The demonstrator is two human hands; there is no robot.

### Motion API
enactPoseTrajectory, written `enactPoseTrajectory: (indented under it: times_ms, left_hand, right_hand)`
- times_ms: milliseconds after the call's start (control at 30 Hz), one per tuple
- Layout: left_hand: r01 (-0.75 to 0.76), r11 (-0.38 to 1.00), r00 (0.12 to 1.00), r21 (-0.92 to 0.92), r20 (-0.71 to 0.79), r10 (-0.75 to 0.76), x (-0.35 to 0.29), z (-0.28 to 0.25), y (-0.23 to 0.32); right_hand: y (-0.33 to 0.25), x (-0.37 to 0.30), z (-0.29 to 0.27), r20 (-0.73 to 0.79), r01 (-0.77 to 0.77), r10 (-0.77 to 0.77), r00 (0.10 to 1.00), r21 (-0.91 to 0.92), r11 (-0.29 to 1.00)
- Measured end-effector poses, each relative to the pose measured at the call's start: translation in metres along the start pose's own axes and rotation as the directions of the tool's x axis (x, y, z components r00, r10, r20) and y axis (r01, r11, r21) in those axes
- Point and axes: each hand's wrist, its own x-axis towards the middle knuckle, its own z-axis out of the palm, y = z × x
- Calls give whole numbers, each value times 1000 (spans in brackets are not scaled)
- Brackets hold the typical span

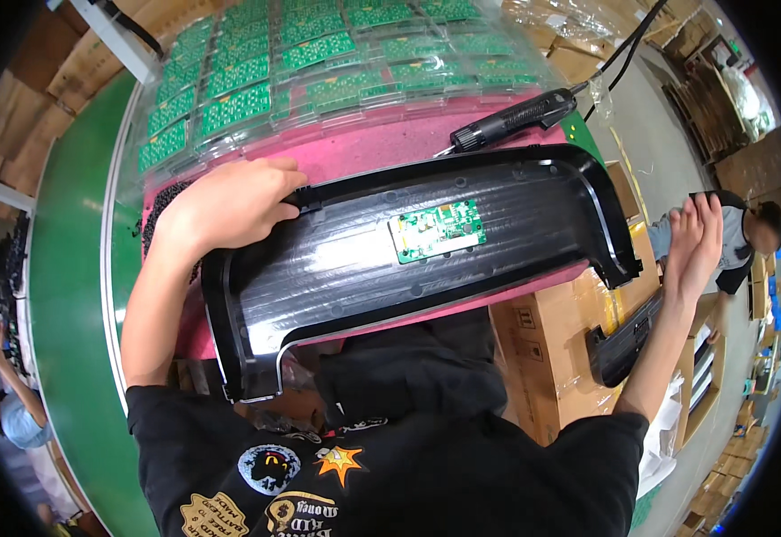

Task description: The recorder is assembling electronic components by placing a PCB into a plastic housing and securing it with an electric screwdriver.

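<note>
A long black plastic housing (354, 295) lies with its hollow side up on a pink foam mat (363, 148), its near edge reaching over the mat's front. A green circuit board (437, 231) sits inside it, near the middle. My left hand (238, 204) is at the far rim, left of centre, with fingers closed on the edge; the fingertips are partly hidden. My right hand (696, 242) is raised off to the right, away from the housing, fingers stretched up and holding nothing visible. A black electric screwdriver (514, 121) lies on the mat behind the housing.
Clear plastic trays (319, 89) of green circuit boards fill the back of the table. Cardboard boxes (533, 358) stand at the near right, with another black plastic part (623, 345) on top. A co-worker (738, 237) is at the right; another person (19, 412) is far left.
</note>
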Motion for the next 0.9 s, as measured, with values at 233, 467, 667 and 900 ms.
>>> enactPoseTrajectory:
  times_ms: [233, 467, 667, 900]
  left_hand:
    - [-6, 995, 878, -99, -477, -42, -72, 2, 27]
    - [425, 860, 190, -283, -901, -391, -166, 60, 30]
    - [-500, 381, -166, -778, -345, -924, -218, 79, 32]
    - [-674, 79, 96, -734, -193, -977, -276, 80, -13]
  right_hand:
    - [141, 31, -305, -308, 5, -415, 856, -798, 602]
    - [222, -72, -412, -629, -653, -207, 749, -650, -388]
    - [253, -91, -423, -738, -719, -52, 673, -636, -280]
    - [222, -89, -379, -618, -564, 112, 778, -766, -309]
